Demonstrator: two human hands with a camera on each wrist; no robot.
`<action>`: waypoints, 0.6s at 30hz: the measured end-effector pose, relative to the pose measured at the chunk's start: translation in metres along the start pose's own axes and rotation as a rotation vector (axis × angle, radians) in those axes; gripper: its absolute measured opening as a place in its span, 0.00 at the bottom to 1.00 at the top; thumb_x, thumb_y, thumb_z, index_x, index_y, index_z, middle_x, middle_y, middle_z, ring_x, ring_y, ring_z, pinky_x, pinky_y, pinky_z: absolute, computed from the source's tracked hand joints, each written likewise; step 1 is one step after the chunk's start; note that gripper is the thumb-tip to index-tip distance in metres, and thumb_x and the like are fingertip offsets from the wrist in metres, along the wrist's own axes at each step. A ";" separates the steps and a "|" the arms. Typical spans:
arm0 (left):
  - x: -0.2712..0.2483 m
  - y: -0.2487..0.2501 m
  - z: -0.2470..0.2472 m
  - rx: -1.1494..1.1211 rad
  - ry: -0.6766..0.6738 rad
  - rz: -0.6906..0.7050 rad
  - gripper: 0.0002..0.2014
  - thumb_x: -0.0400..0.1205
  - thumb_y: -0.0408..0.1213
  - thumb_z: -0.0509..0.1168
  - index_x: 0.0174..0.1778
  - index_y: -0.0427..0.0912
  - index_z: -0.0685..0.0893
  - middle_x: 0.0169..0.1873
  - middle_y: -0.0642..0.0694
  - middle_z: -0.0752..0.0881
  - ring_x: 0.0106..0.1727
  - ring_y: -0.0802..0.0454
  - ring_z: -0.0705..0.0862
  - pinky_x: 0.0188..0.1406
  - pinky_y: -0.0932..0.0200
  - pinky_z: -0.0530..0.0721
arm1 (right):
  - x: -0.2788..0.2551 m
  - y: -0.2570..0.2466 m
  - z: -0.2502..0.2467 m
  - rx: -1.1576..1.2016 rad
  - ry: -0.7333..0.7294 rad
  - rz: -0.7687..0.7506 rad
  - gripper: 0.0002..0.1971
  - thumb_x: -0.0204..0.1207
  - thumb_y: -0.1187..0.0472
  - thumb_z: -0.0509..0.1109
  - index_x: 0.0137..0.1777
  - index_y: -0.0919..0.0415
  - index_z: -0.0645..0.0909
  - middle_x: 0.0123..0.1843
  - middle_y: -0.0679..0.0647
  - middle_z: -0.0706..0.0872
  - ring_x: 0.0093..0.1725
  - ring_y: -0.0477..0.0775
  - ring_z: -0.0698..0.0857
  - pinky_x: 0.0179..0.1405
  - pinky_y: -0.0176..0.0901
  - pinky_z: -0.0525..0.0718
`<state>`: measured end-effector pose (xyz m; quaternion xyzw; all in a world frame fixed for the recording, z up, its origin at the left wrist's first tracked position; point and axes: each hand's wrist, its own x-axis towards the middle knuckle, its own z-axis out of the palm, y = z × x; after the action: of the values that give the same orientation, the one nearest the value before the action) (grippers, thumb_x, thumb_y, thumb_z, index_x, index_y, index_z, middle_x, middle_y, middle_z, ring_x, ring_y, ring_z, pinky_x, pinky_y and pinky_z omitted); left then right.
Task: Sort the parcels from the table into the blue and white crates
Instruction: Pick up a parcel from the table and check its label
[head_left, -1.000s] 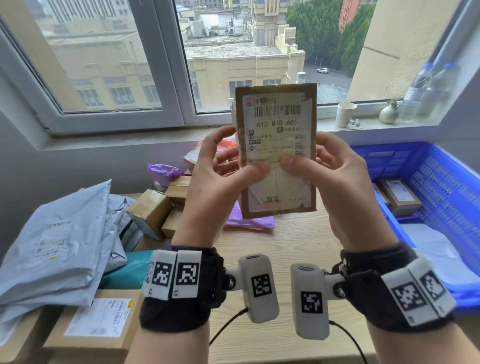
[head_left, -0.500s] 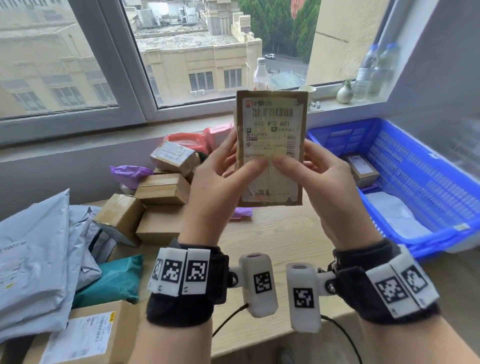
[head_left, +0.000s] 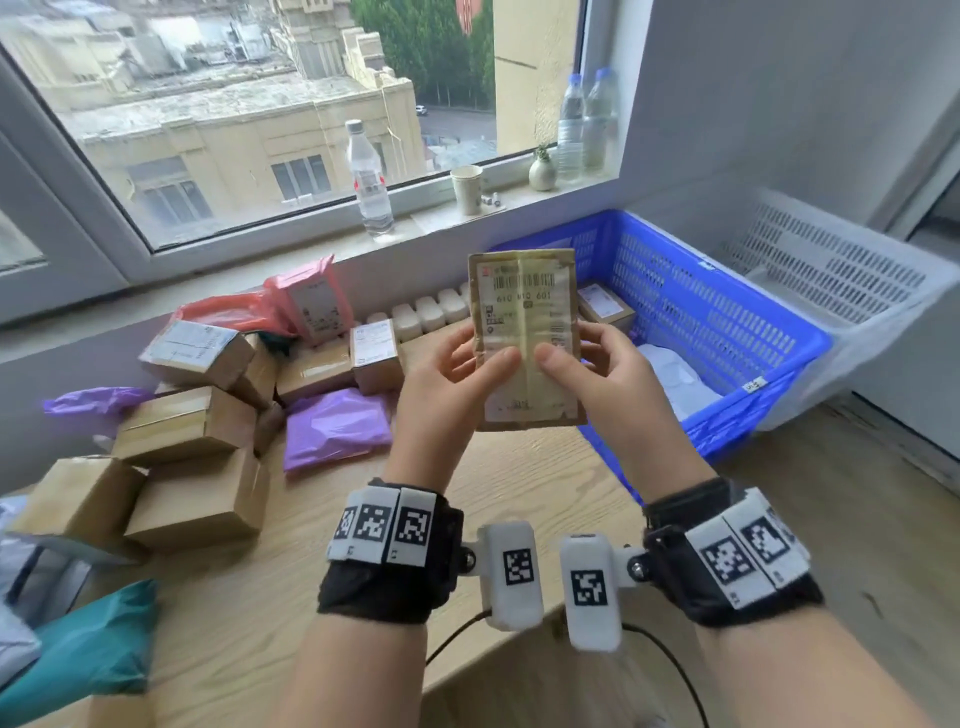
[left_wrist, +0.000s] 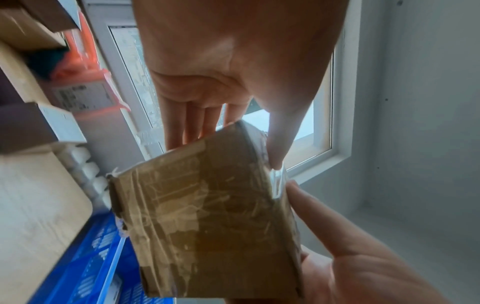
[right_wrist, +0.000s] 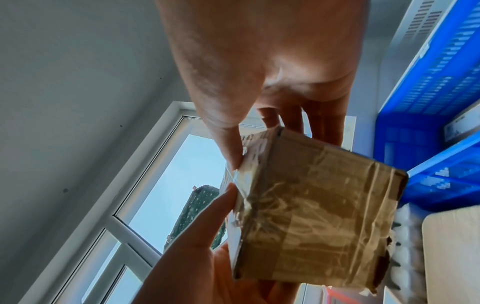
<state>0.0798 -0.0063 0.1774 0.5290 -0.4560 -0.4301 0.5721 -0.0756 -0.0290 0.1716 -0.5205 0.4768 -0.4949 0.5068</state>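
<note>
Wooden table, pale grain running across, spread on the left with parcels. To the right, a blue crate of perforated plastic, with a small brown box and a pale soft packet inside; beyond it, a white crate of the same slotted build, tilted against the wall. On the left of the table, a heap of cardboard boxes, square-cornered and taped, some bearing white labels. Just right of the heap, a purple mailer, soft and wrinkled plastic, flat on the wood; behind the boxes, a red mailer of glossy film; at the near left edge, a teal mailer, somewhat blurred. Held upright in the air above the table's right part, just left of the blue crate: a taped brown parcel, rectangular, cardboard under crinkled clear tape, white label with barcode facing the head camera. Left hand on the parcel's left side, thumb pressed on the label face, fingers behind the back. Right hand on its right side in mirror fashion, thumb on the front, fingers behind; both hands clamped on the parcel, thumb tips close together near the lower middle of the label. From the wrist views, bottom face wrinkled and shiny, one corner possibly torn, though blurred.
</note>
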 end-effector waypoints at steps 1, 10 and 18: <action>0.005 -0.004 0.016 -0.009 0.014 -0.014 0.15 0.78 0.36 0.75 0.60 0.46 0.84 0.52 0.47 0.91 0.56 0.53 0.89 0.51 0.61 0.88 | 0.007 0.002 -0.016 -0.011 -0.003 0.002 0.22 0.73 0.48 0.78 0.65 0.50 0.80 0.59 0.45 0.88 0.61 0.47 0.86 0.60 0.54 0.87; 0.045 -0.053 0.186 -0.020 0.052 -0.093 0.22 0.74 0.48 0.77 0.58 0.39 0.83 0.51 0.43 0.91 0.54 0.45 0.90 0.57 0.44 0.88 | 0.062 0.018 -0.172 -0.209 0.019 -0.018 0.04 0.79 0.49 0.73 0.53 0.39 0.85 0.53 0.47 0.90 0.55 0.46 0.88 0.56 0.44 0.87; 0.076 -0.077 0.274 0.041 -0.033 -0.146 0.15 0.80 0.39 0.73 0.61 0.41 0.86 0.51 0.48 0.91 0.45 0.61 0.87 0.42 0.70 0.82 | 0.109 0.041 -0.259 -0.244 0.048 0.070 0.14 0.79 0.50 0.73 0.64 0.48 0.85 0.53 0.42 0.91 0.54 0.39 0.88 0.62 0.50 0.86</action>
<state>-0.1724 -0.1445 0.1123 0.5653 -0.4342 -0.4699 0.5207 -0.3277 -0.1538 0.1329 -0.5493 0.5633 -0.4277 0.4451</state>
